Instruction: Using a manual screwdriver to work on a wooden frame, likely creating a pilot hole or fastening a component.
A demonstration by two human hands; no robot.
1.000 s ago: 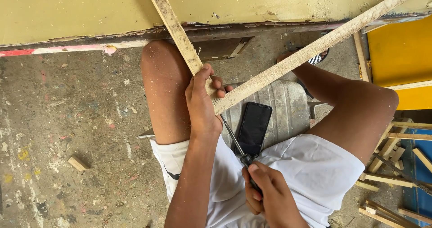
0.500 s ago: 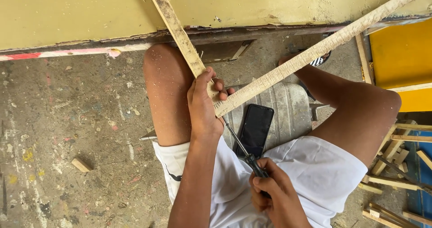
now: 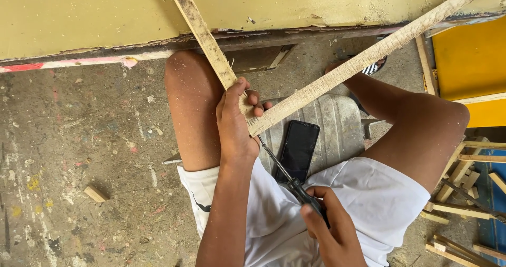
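- The left hand (image 3: 234,122) is closing around the joint where two wooden strips meet, fingers curled over the top and thumb pressing from the near side.
- The right hand (image 3: 329,235) is wrapping tightly around the dark handle of a screwdriver (image 3: 287,175), whose thin shaft is running up and to the left from that grip.
- The shaft's tip is meeting the wood right at the lower edge of the left hand's grip, so the tool's long axis is pointing straight from the right fist toward the joint.
- The first strip (image 3: 203,32) is rising up and leftward from the left grip; the second strip (image 3: 379,48) is slanting up and far to the right of it.
- The left hand is the one on the joint; the right hand is sitting well below it, near the person's lap.
- A black phone (image 3: 299,148) is lying just right of the shaft, on a grey ribbed seat (image 3: 342,127) between the knees.
- Loose wood offcuts (image 3: 464,188) are lying far right of both grips; no container is showing.
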